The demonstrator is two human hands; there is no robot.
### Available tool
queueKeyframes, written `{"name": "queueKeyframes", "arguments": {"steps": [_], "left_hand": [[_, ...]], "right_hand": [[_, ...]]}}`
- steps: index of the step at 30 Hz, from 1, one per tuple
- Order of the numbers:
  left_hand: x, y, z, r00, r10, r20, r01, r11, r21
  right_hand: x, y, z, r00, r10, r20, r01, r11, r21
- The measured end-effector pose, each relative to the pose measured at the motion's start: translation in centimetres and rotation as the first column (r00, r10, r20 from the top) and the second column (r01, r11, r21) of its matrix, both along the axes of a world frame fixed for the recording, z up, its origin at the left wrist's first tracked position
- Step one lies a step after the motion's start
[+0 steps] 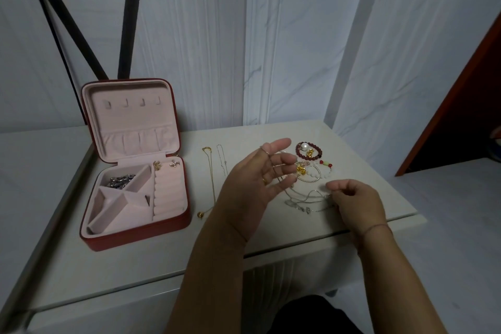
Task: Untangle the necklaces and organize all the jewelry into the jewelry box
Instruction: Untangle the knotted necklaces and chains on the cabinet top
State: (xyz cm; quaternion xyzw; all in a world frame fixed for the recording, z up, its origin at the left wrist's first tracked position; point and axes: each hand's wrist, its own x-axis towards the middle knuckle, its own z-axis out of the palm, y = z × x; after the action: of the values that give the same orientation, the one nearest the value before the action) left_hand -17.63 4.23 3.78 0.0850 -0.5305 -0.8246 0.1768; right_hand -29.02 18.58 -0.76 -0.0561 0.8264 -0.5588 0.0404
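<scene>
On pale table (298, 225), open red jewelry box (122, 242) at left, lid upright. To its right, left hand (257, 173) raised, fingers spread straight, silver chain (298, 206) draped across them. Right hand (352, 195) pinching same chain near tabletop. Gold necklace (211, 176) flat between box and hands; bracelets (309, 154) beyond fingers.

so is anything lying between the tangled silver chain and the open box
Yes: a gold necklace and a thin silver necklace lie stretched out on the table between the tangled silver chain and the jewelry box. Both are flat, so carrying the chain over them should clear; the box stands open.
</scene>
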Motion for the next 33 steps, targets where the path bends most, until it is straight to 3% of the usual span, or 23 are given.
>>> {"name": "queueKeyframes", "arguments": {"steps": [4, 8, 12, 25, 33], "left_hand": [[-0.3, 0.3, 0.0, 0.999, -0.035, 0.030, 0.035, 0.999, -0.019], [-0.5, 0.7, -0.3, 0.998, -0.015, 0.061, 0.020, 0.996, -0.084], [-0.6, 1.1, -0.5, 0.995, -0.009, 0.100, 0.021, 0.993, -0.113], [-0.2, 0.0, -0.9, 0.959, -0.048, 0.278, 0.061, 0.997, -0.038], [-0.3, -0.2, -0.6, 0.946, -0.021, 0.324, 0.010, 0.999, 0.035]], "right_hand": [[0.7, -0.3, 1.0, 0.989, 0.064, -0.132, -0.052, 0.995, 0.089], [3.3, -1.0, 4.2, 0.933, 0.275, -0.232, -0.311, 0.941, -0.137], [5.0, -2.0, 5.2, 0.833, 0.496, -0.246, -0.515, 0.857, -0.014], [3.9, -1.7, 3.5, 0.838, 0.525, -0.148, -0.532, 0.846, -0.015], [4.0, -1.6, 3.6, 0.847, 0.531, -0.028, -0.528, 0.832, -0.169]]}}
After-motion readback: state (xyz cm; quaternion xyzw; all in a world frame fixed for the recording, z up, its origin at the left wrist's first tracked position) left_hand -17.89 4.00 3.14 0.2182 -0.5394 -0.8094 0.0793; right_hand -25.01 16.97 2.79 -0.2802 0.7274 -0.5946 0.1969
